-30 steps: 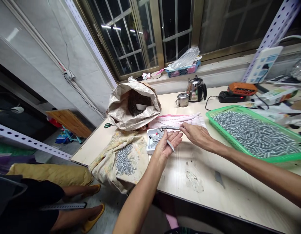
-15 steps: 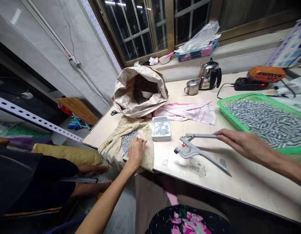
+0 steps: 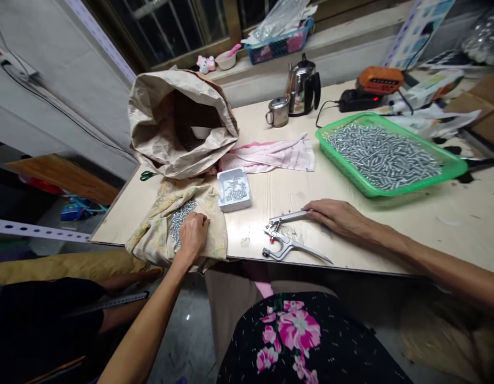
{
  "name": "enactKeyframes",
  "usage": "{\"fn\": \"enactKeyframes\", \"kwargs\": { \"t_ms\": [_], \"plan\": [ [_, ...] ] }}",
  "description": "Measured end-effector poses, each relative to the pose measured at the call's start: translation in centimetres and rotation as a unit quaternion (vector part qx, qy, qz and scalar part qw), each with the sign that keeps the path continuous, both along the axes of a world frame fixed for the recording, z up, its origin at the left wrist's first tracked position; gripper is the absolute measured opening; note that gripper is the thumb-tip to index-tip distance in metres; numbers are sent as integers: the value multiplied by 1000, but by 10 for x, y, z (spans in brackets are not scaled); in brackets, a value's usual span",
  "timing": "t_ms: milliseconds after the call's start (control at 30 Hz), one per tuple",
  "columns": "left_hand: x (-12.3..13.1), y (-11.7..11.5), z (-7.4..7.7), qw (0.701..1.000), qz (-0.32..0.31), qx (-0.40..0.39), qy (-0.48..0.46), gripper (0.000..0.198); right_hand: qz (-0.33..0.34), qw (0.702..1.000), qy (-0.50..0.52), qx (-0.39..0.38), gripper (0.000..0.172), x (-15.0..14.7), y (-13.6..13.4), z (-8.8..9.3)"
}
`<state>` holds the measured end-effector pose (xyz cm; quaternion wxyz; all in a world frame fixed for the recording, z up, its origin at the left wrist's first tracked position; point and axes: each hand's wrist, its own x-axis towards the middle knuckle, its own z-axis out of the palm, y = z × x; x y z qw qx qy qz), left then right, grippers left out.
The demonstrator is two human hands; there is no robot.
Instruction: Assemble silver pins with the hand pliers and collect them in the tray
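My right hand (image 3: pixel 337 216) grips the upper handle of a pair of grey metal pliers (image 3: pixel 284 246) with a spring and a small red part at the jaw. The pliers' handles are spread apart over the table near its front edge. My left hand (image 3: pixel 194 233) is closed, fingers curled down, at the edge of a heap of small metal pins (image 3: pixel 180 220). Whatever those fingers hold is hidden. The heap lies on a patterned yellowish cloth (image 3: pixel 212 218). Just beyond it stands a small white box (image 3: pixel 235 205) with more pins inside.
A large paper sack (image 3: pixel 151 144) gapes behind the cloth, beside a pink-white towel (image 3: pixel 278 156). At right sits a green basket (image 3: pixel 350 178) full of metal pins. Farther back are a metal cup (image 3: pixel 277 113), a kettle (image 3: pixel 300 88) and an orange battery (image 3: pixel 378 80). Another person's legs (image 3: pixel 122 304) show at left.
The view has swung right, so the table's contents sit farther left in it. My right hand still holds the pliers, now closer to the table's front edge. My left hand stays at the pins.
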<state>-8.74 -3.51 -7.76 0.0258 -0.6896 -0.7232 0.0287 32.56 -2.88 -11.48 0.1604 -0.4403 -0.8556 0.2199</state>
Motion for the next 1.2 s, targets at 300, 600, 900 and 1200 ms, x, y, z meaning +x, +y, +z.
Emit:
{"fn": "enactKeyframes", "kwargs": {
  "t_ms": [300,600,900,1200],
  "plan": [
    [4,8,3,999,-28,-25,-21,23,-2,1000,-7,1,42,3,4,-16],
    [42,-27,32,900,45,-81,-427,33,5,997,18,71,41,-3,-5,8],
    [113,-64,5,811,65,-151,-562,31,29,976,-50,212,29,-4,-9,23],
    [113,-52,-5,838,50,-187,-511,29,24,973,-59,223,29,-3,-11,24]
  ]
}}
